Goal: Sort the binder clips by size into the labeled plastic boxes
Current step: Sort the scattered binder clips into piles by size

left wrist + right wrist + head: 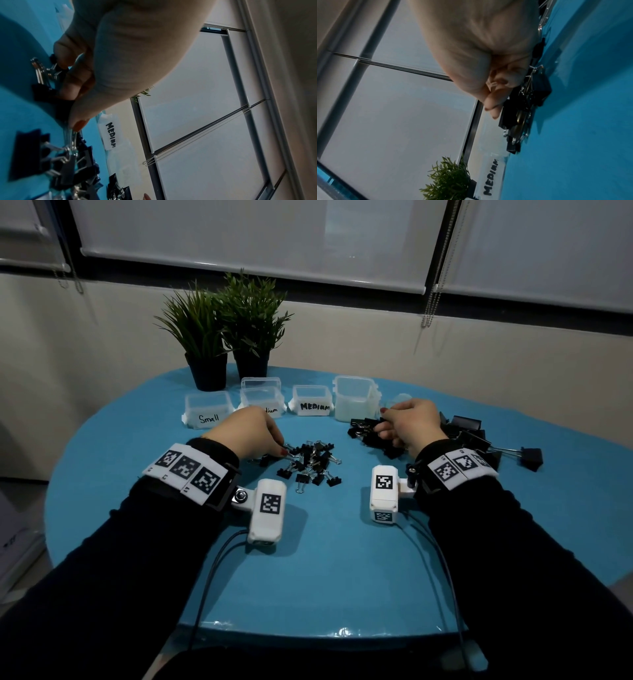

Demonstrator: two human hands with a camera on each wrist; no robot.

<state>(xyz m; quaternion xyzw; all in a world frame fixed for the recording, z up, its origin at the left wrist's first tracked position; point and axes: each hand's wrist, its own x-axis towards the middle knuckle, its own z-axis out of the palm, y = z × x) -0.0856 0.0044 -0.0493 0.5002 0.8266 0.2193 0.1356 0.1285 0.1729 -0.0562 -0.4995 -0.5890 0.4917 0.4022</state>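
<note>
A heap of small black binder clips point(311, 462) lies mid-table. My left hand point(279, 447) is at its left edge, fingers curled. In the left wrist view the fingers point(68, 86) and thumb pinch small clips point(42, 73). A heap of bigger black clips point(366, 429) lies to the right. My right hand point(385, 424) rests on it, fingers and thumb curled round clips point(518, 108). Clear boxes stand behind: "Small" point(207, 412), "medium" point(263, 402), "MEDIUM" point(313, 402) and a taller unlabeled box point(356, 398). All look empty.
Two potted plants point(226, 337) stand behind the boxes at the back of the round blue table point(325, 559). Large black clips point(469, 433) spread right of my right hand, one apart point(531, 457). Wrist camera cables trail over the near edge.
</note>
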